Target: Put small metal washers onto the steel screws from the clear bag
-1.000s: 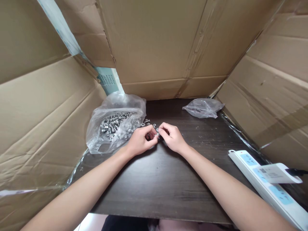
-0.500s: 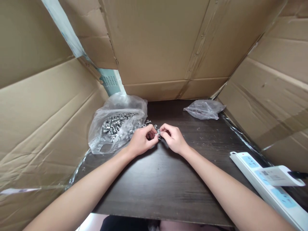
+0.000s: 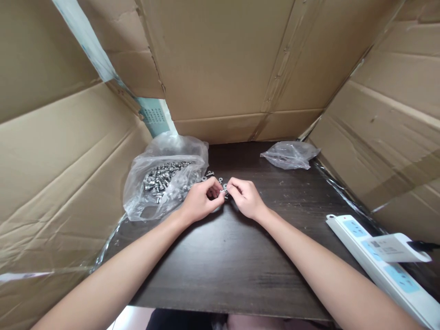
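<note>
My left hand [image 3: 203,199] is closed in a pinch on a small metal screw [image 3: 222,191], right of the plastic bag. Facing it, my right hand [image 3: 246,198] is also pinched, its fingertips at a small washer [image 3: 225,186]; whether they grip it or another small part is too small to tell. Loose screws and washers [image 3: 210,173] lie on the dark table just beyond my fingers. A clear plastic bag [image 3: 132,188] on the left lies open, with many metal screws [image 3: 161,178] inside.
A crumpled clear bag [image 3: 291,154] lies at the back right of the dark table [image 3: 220,270]. A white power strip [image 3: 374,261] with a plugged-in adapter [image 3: 392,247] sits at the right. Cardboard walls [image 3: 220,64] enclose the back and both sides.
The whole view has shifted slightly. My two hands have drawn a little apart at the fingertips, and more of the small parts between them shows.
</note>
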`<state>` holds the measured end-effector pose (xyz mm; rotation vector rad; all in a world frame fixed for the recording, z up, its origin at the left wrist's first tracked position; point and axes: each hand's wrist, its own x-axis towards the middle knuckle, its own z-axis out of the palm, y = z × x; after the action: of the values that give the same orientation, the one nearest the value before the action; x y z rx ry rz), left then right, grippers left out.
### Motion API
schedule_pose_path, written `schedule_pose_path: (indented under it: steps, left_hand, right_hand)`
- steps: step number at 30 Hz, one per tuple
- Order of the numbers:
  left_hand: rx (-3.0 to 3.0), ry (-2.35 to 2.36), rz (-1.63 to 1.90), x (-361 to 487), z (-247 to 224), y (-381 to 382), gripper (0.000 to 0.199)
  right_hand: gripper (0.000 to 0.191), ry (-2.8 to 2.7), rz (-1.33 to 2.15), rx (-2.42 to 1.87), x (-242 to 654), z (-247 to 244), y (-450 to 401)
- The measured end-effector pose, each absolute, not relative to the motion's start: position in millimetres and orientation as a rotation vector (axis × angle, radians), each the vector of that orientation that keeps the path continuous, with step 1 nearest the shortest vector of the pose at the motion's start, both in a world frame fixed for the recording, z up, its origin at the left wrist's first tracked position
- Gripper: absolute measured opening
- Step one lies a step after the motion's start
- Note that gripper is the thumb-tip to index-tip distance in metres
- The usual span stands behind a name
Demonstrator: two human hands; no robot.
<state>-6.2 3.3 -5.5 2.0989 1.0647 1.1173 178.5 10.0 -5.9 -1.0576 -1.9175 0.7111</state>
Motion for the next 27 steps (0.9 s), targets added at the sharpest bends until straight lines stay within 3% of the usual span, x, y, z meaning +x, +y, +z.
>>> schedule_pose_path:
  steps: [6, 21, 27]
  left_hand:
    - [2.108, 1.041, 1.127, -5.7, -5.9, 3.0, 0.003]
    - [2.097, 1.064, 1.166, -5.2, -8.0, 3.9, 0.026]
    - [2.157, 1.041, 1.155, -6.0, -9.7, 5.7, 0.021]
  right_hand:
    - [0.042, -1.904, 0.643, -1.162, 176.9, -7.3, 9.6]
    - [0.041, -1.895, 0.654, -1.174, 177.2, -7.2, 9.5]
    - [0.04, -1.897, 0.66, -1.172, 177.9, -7.1, 9.4]
